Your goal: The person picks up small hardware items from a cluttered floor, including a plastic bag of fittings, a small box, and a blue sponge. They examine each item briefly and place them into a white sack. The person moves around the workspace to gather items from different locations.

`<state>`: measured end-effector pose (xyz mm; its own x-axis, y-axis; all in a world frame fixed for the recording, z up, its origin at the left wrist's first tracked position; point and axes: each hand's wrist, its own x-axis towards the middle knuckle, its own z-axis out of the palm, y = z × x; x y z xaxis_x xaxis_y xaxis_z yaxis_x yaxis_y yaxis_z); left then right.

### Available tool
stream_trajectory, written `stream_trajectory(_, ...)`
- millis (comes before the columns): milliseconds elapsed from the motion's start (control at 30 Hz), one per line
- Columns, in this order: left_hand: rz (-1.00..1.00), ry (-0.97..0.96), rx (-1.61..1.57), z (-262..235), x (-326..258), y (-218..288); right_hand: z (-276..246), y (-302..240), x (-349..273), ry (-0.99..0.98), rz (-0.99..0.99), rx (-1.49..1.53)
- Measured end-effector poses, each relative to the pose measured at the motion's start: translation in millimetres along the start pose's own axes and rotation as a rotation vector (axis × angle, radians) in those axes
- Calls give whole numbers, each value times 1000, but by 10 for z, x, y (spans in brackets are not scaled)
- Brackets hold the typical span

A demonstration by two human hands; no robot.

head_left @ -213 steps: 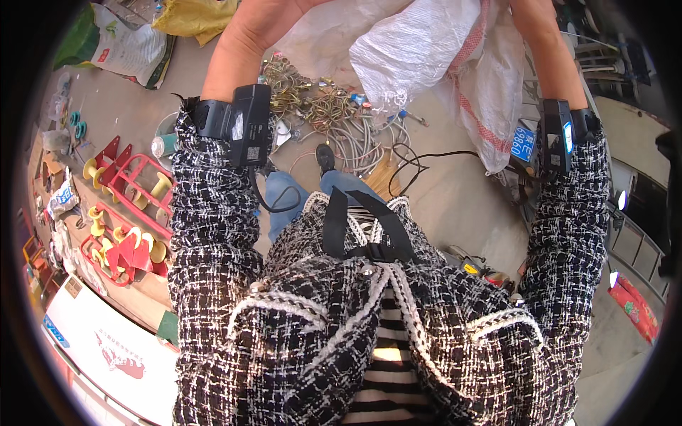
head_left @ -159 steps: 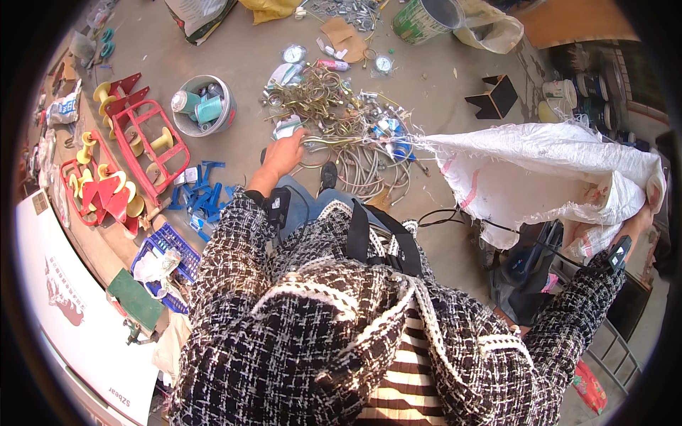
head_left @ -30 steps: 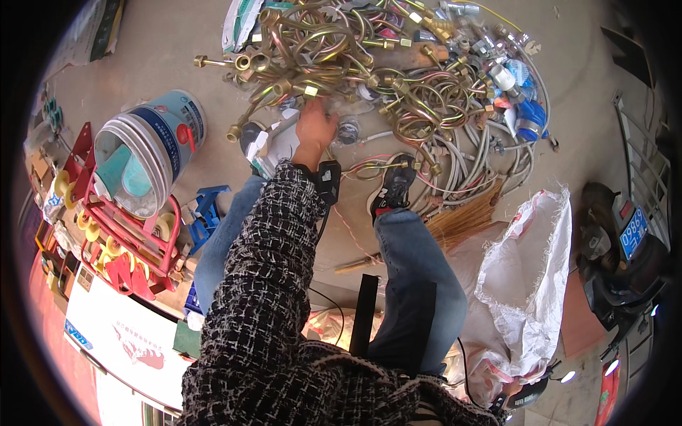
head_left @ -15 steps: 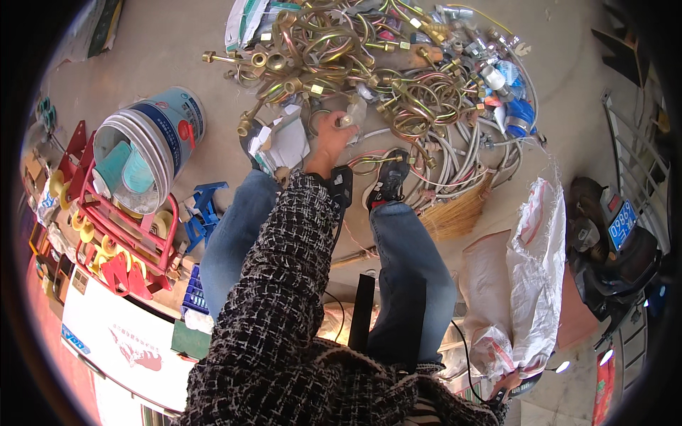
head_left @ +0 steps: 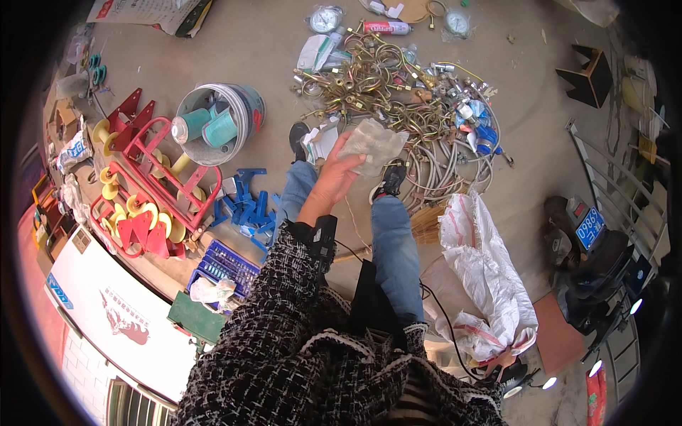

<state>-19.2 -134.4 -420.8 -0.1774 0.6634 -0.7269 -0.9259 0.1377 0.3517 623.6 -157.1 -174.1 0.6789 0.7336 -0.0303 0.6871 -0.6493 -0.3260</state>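
Note:
My left hand (head_left: 332,177) is closed on a crumpled, cloudy clear plastic bag (head_left: 373,147), raised above the floor between my knees and the heap. Beyond it lies a tangled heap of brass-coloured metal pipes (head_left: 355,85) with nut ends. Braided hoses (head_left: 444,160) coil at the heap's near right side. My right hand (head_left: 501,361), low at the right and partly hidden, grips the gathered lower end of a white woven sack (head_left: 479,263). White paper scraps (head_left: 325,138) lie just past my left hand.
A bucket (head_left: 249,117) holding teal rolls stands left. Nearby are red metal frames (head_left: 170,163) with yellow wheels, blue brackets (head_left: 245,206) and a blue crate (head_left: 234,263). A straw broom (head_left: 426,224) lies near my foot. A dark motorbike (head_left: 590,263) stands right.
My left hand has drawn back from the heap's near edge and lifted the plastic bag toward me. The view has shifted, showing more floor beyond the heap.

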Motion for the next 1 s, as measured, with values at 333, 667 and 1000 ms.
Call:
stream_trajectory(333, 178, -203, -90, 762, -1343, 908, -258, -371, -78, 19, -84, 246)
stream_trajectory(667, 274, -281, -28, 1042, -2280, 1367, -337, -740, -101, 44, -163, 429)
stream_trajectory(1000, 357, -385, -7, 1067, -2832, 1360, -327, -977, -55, 47, -235, 534)
